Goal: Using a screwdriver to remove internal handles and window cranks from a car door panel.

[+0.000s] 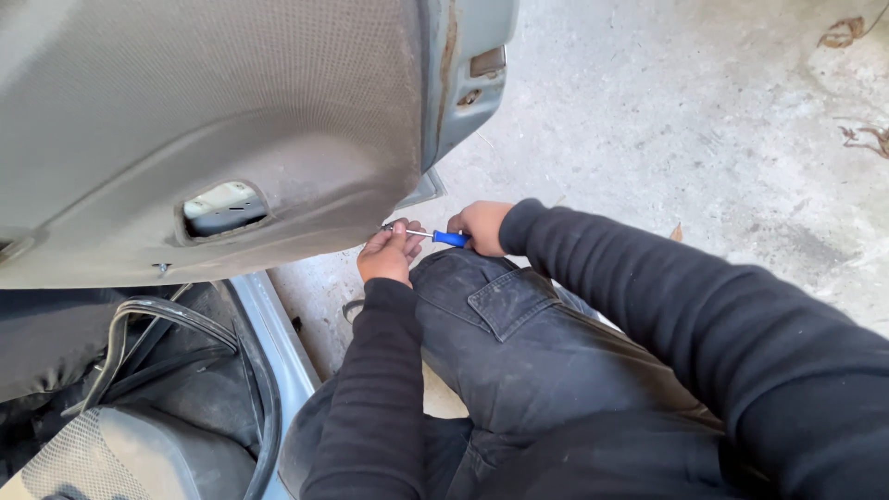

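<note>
Blue-handled screwdriver (443, 237), mid-frame, is gripped in the closed right hand (482, 227) while the left hand (387, 252) pinches its shaft at the door panel's (213, 120) lower edge, panel seemingly still attached.

Quick count of what's in view: two hands, a left hand (387, 252) and a right hand (482, 227), both in black sleeves. One blue-handled screwdriver (435, 237) between them. One grey car door panel (213, 120) with one oval hole (224, 207) in it. One loose black rubber seal (176, 319) hanging by the sill. Two dry leaf clumps (845, 33) on the concrete floor (704, 120).
</note>
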